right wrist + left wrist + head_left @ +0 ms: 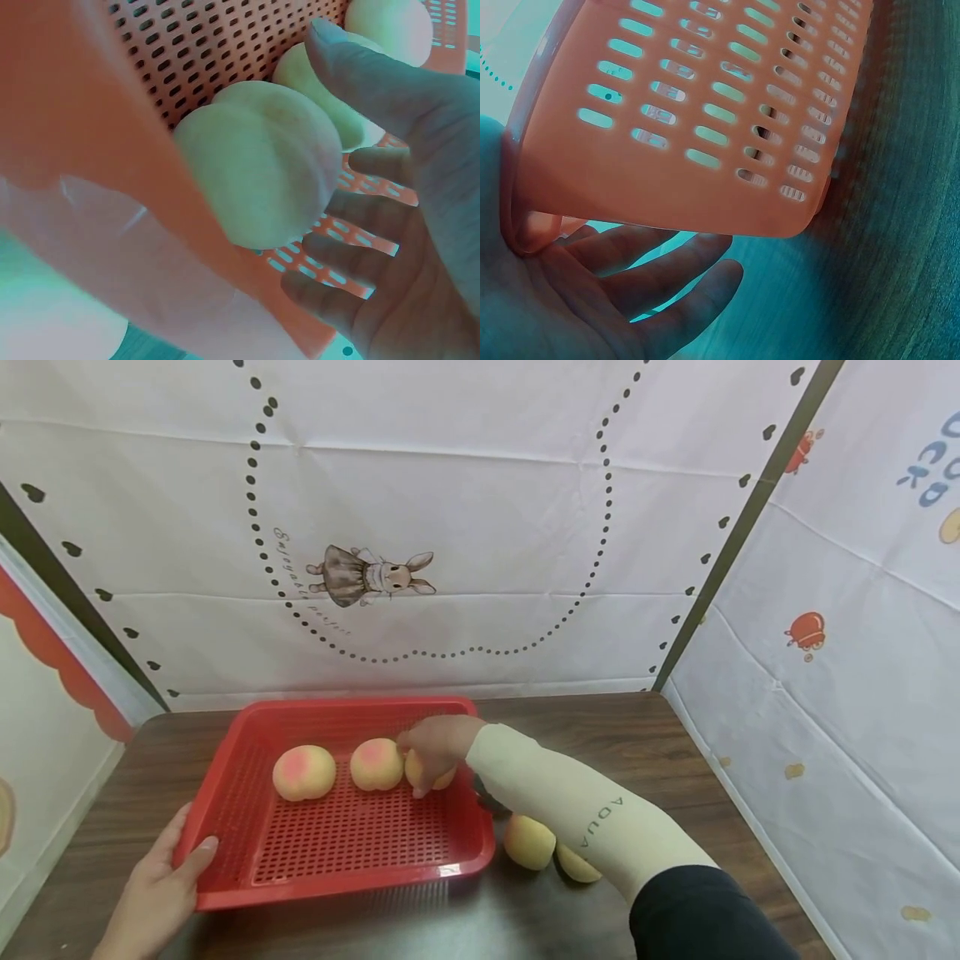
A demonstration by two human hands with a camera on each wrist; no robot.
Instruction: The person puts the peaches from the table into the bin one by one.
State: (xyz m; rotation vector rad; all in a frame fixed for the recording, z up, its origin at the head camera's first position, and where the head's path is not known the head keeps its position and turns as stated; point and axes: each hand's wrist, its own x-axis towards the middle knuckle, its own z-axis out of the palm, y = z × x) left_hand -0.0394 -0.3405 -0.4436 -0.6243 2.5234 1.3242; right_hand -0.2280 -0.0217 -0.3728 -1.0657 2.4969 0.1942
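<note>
A red plastic basket (330, 892) with slotted walls and floor lies on the table. My left hand (159, 883) grips its near left corner, thumb over the rim and fingers outside the wall. Inside, a yellow-and-pink peach (303, 773) sits at the left, and another peach (377, 765) sits near the middle. My right hand (442, 742) is over a third peach (259, 165) by the right wall, partly covering it in the head view. Its fingers (345, 259) are spread loosely beside that peach in the right wrist view, with the thumb raised above.
To the basket's right, a yellow peach (529, 842) and another yellow fruit (577, 865) lie on the dark wood table (600, 714), the latter partly behind my right sleeve. A dark object (489, 795) shows beside the basket's right wall. White printed sheets (480, 527) hang behind.
</note>
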